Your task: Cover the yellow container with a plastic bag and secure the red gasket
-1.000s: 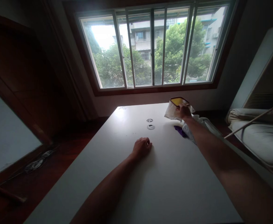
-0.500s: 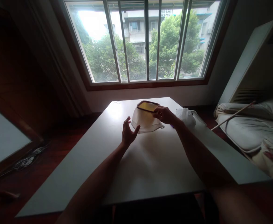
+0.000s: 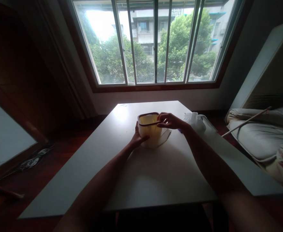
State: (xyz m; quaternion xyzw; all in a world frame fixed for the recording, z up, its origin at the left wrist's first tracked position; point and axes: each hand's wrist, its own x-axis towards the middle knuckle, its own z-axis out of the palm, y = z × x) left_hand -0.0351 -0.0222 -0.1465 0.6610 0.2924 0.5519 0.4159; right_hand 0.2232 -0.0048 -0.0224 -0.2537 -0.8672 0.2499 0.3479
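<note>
A small yellowish bin with a dark brown rim stands upright on the white table. Thin, see-through plastic spreads out around its lower right side. My left hand wraps the bin's left side, its thumb across the front and the fingers behind. At the rim's right edge, my right hand has its fingers closed over the brown border. Whether it also pinches some of the plastic there cannot be made out.
A knotted white plastic bag lies on the table to the right of my right hand. Beyond the table is a wide window. A cushioned seat with a thin stick across it stands at right; cables lie on the floor at left.
My left hand has gone from open beside the bin to holding its left side. The bin has come slightly nearer and lower, and the plastic now spreads to its right.
</note>
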